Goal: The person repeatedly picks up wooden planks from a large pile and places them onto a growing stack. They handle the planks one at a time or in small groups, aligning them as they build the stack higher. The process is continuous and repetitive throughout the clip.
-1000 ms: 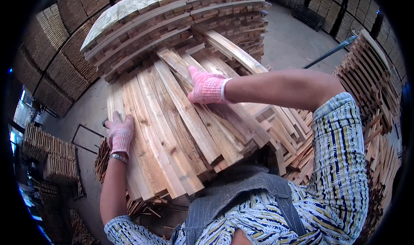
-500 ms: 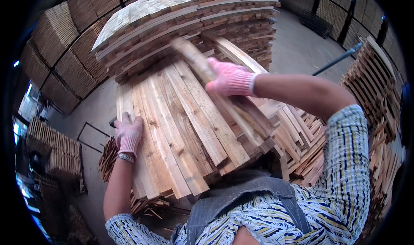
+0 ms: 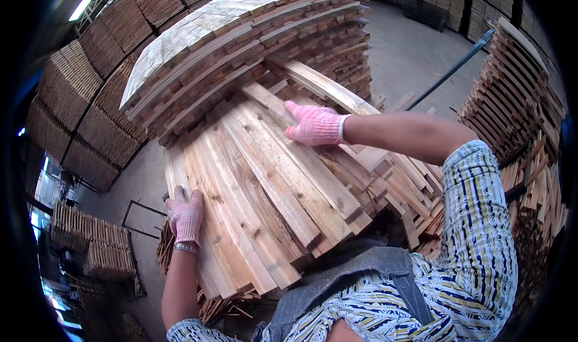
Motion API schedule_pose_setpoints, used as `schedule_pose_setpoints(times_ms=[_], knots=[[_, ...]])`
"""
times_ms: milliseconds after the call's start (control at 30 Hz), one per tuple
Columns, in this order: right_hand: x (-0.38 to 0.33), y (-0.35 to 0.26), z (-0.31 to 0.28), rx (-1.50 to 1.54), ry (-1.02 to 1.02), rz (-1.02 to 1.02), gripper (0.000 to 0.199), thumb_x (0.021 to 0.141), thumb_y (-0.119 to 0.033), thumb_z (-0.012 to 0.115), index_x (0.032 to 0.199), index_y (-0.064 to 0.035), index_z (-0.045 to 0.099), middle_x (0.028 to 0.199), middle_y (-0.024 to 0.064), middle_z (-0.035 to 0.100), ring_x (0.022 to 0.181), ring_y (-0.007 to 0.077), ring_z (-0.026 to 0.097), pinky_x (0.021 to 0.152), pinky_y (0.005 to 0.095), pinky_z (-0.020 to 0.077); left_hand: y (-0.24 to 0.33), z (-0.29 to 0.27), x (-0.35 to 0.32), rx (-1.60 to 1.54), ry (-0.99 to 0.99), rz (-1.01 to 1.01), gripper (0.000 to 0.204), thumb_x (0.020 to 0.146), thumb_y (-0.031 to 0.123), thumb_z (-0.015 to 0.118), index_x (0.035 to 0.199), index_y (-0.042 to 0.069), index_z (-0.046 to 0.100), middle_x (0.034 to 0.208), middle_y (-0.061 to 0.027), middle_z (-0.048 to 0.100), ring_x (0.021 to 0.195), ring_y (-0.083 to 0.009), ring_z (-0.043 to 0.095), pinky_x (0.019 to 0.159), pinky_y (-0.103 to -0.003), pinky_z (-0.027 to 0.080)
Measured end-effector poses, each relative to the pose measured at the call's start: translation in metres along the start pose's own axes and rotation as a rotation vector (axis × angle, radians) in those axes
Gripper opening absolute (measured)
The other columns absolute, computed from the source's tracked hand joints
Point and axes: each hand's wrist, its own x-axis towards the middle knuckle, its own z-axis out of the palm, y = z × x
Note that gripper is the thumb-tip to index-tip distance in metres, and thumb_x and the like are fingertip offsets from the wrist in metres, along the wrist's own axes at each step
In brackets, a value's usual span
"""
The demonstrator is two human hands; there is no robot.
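Fingers [image 3: 294, 108] on board [image 3: 264, 96], diagonal toward far-left

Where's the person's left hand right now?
In the head view, the left hand is left of centre, at the left edge of the fanned-out planks, with a silvery band around its wrist.

We see matt, knotty wooden planks [image 3: 280, 188], ribbed knitted-cloth gloves [image 3: 317, 126], a coarse cloth apron [image 3: 355, 271].

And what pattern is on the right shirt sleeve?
The right shirt sleeve has broken stripes of navy, yellow and white, seen best in the head view.
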Motion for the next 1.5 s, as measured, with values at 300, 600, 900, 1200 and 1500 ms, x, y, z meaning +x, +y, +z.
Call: schedule_pose_setpoints(times_ms=[300,600,900,1200,1500], knots=[[0.013,0.028,0.057,0.401,0.133,0.058,0.065,0.098,-0.052,0.042,0.132,0.0030,0.052,0.133,0.0262,0.055,0.128,0.0407,0.050,0.106,0.0453,0.0416,-0.002,0.009,0.003,-0.065,0.045,0.079,0.068,0.090,0.045,0.054,0.142,0.003,0.046,0.129,-0.0370,0.052,0.119,-0.0495,0.053,0.101,-0.050,0.042],[-0.146,0.117,0.001,0.653,0.907,-0.627,0.040,0.094,-0.022,0.062,0.130,-0.0064,0.059,0.122,0.0169,0.065,0.109,0.0309,0.065,0.094,0.0385,0.0536,-0.037,0.030,0.048,0.005,0.033,0.187,0.065,0.102,0.042,0.046,0.147,-0.004,0.038,0.143,-0.0288,0.046,0.132,-0.0416,0.044,0.112,-0.042,0.035],[-0.111,0.526,0.083,0.298,0.463,0.792,0.056,0.093,-0.040,0.052,0.134,-0.0017,0.054,0.127,0.0258,0.062,0.121,0.0390,0.059,0.102,0.0448,0.0469,-0.089,0.021,0.053,0.103,-0.070,-0.005,0.071,0.102,0.053,0.041,0.148,-0.001,0.039,0.149,-0.0198,0.043,0.134,-0.0327,0.045,0.113,-0.041,0.036],[-0.052,0.559,0.125,0.212,-0.071,0.756,0.075,0.093,-0.038,0.057,0.150,0.0025,0.030,0.129,0.0268,0.060,0.120,0.0369,0.060,0.100,0.0447,0.0480,0.011,0.011,-0.021,-0.453,-0.106,-0.371,0.078,0.101,0.058,0.037,0.149,-0.003,0.037,0.152,-0.0208,0.041,0.136,-0.0330,0.042,0.114,-0.043,0.036],[-0.052,0.617,0.102,0.582,0.254,0.661,0.058,0.093,-0.040,0.058,0.140,-0.0075,0.050,0.131,0.0209,0.062,0.122,0.0352,0.058,0.103,0.0436,0.0449,0.056,0.014,-0.023,-0.521,-0.085,-0.402,0.077,0.101,0.055,0.039,0.150,-0.004,0.034,0.151,-0.0217,0.041,0.137,-0.0331,0.042,0.114,-0.042,0.034]])
